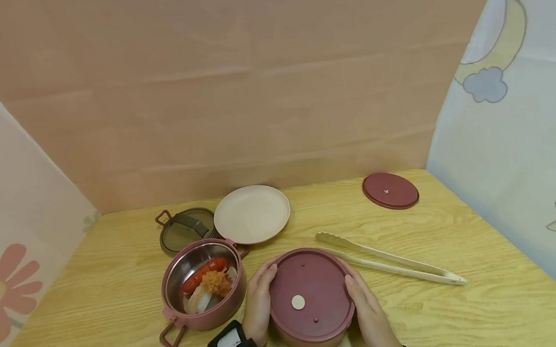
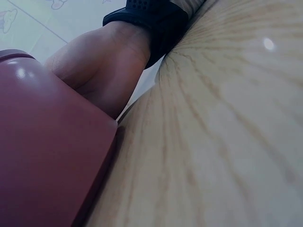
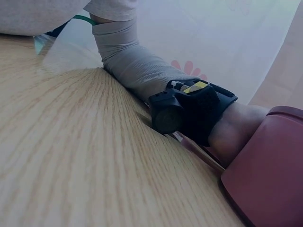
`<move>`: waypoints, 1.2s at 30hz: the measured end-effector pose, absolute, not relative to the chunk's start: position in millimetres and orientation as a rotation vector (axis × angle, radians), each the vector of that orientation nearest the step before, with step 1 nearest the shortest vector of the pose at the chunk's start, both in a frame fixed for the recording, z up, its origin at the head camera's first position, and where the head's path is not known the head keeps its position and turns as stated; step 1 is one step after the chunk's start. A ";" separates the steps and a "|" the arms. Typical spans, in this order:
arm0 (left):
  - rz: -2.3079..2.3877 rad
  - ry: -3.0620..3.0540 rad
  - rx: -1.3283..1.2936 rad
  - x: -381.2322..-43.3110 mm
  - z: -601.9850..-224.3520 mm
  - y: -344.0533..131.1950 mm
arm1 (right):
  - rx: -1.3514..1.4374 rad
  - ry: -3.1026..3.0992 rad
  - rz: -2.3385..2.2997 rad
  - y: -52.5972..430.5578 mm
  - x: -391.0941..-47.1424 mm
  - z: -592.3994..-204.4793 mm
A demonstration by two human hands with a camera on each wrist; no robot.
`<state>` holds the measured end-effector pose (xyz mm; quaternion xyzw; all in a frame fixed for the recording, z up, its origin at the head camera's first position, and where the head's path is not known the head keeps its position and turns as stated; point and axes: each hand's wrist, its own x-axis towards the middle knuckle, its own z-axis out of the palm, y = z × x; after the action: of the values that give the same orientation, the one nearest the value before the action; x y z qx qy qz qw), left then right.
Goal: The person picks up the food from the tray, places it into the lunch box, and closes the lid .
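Note:
Between my two hands sits a round maroon food container (image 1: 325,279) with a flat lid, a pale disc and small pegs on its top. My left hand (image 1: 258,306) grips its left side, thumb at the lid's edge. Opposite, my right hand (image 1: 369,310) holds the right side the same way. In the left wrist view the glossy container wall (image 2: 52,151) stands over the wooden tabletop, a strapped wrist behind it. The right wrist view has the container (image 3: 272,175) at the right edge, beside a grey-sleeved arm. The fingers behind the container are hidden.
Left of the container stands a pink pot (image 1: 214,318) with sausage, a fried piece and pale food inside. Behind it lie a dark see-through lid (image 1: 176,238) and a cream plate (image 1: 252,215). Cream tongs (image 1: 391,259) lie at the right; a maroon lid (image 1: 391,190) lies farther back.

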<state>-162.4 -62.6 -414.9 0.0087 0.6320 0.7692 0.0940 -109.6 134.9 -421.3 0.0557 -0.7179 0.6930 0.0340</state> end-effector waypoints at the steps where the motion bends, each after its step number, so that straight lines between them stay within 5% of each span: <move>1: 2.286 1.869 0.028 -162.3 -414.7 -62.5 | 0.167 -2.210 2.129 134.9 -109.7 -421.1; 36: 2.293 1.886 0.075 -164.4 -414.2 -63.0 | 0.145 -2.264 2.033 137.1 -113.9 -420.9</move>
<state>-164.4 -63.0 -414.2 0.0251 0.6327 0.7692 0.0858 -113.9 137.1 -420.9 0.0477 -0.7423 0.6667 0.0475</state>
